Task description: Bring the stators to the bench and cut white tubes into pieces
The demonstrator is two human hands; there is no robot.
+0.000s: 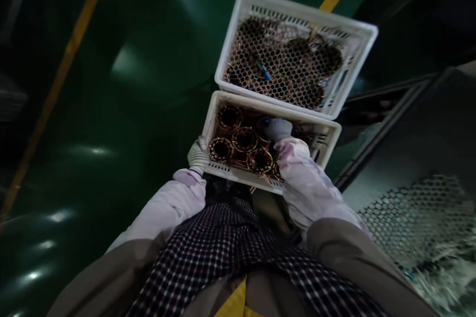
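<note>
dark, ring-shaped wire coils stand in the near white crate. the left hand curls loosely at its side wall; the right hand reaches among them, fingers partly hidden, its opening and grip unclear.

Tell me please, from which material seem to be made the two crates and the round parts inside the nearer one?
Farther crate: probably white molded plastic, smooth, judging by slots and rounded rim.
Nearer crate: likely similar plastic, duller.
Round parts: perhaps wound copper wire; reddish-brown strands suggest it, but dim light hides the finish.
</note>
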